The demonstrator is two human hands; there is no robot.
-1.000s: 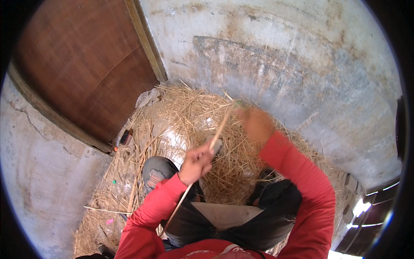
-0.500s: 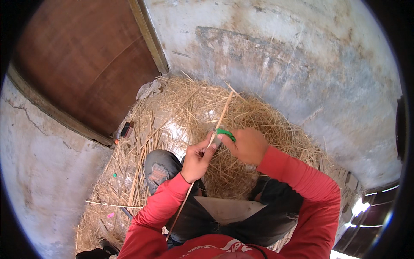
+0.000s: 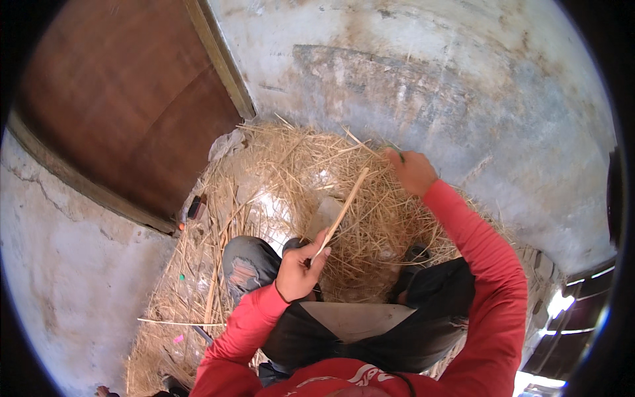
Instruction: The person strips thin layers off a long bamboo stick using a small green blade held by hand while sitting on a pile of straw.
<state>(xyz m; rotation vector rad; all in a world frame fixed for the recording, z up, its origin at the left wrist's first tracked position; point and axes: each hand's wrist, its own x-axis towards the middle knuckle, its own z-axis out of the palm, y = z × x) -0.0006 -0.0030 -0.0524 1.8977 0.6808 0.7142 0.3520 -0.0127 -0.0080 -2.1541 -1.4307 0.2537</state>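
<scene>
Seen from the head camera, a person in a red long-sleeved top sits on the ground amid a heap of dry straw (image 3: 297, 172) piled against a weathered concrete wall (image 3: 463, 86), knees apart and dark trousers filling the lower middle of the frame. The left hand (image 3: 299, 270) is closed around the lower end of a thin pale stick (image 3: 344, 212), fingers curled and thumb pressed against it, so that the stick rises at a slant up and to the right over the straw, its upper tip free in the air. The right hand (image 3: 411, 171) is stretched out to the far edge of the heap, well apart from the stick; its fingers are drawn together as if gripping something small and dark at the fingertips, though what it is cannot be made out. A worn grey shoe or knee patch (image 3: 246, 268) sits just left of the left hand. To the upper left stands a brown wooden door (image 3: 126, 112) in a pale frame, with a crumpled whitish scrap (image 3: 225, 144) at its foot beside the straw. A small dark object (image 3: 196, 208) lies on the ground at the heap's left margin, and loose stalks trail down toward the lower left corner.
</scene>
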